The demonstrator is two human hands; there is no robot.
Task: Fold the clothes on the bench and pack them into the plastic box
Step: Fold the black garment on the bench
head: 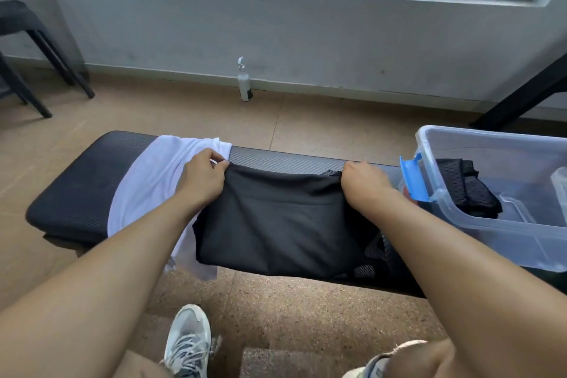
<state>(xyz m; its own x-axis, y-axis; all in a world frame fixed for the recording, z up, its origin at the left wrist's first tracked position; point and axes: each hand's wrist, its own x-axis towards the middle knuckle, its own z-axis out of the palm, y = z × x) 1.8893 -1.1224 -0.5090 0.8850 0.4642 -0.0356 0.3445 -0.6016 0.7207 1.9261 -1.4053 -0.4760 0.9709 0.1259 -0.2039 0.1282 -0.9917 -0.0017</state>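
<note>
Black padded bench [92, 187] runs 9 to 3 o'clock. On it: white garment [147, 181] at 9, draped over the near edge; black garment [276, 224] at centre, overlapping the white one; clear plastic box [491, 224] with blue latch at 3, folded black mesh garment [466, 187] inside.

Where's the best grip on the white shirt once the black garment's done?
Likely the white shirt's far edge on the bench, pinched at two spread corners from above. It lies flat, and its right part is under the black garment, which the left hand and right hand pinch, so come from the left.
</note>
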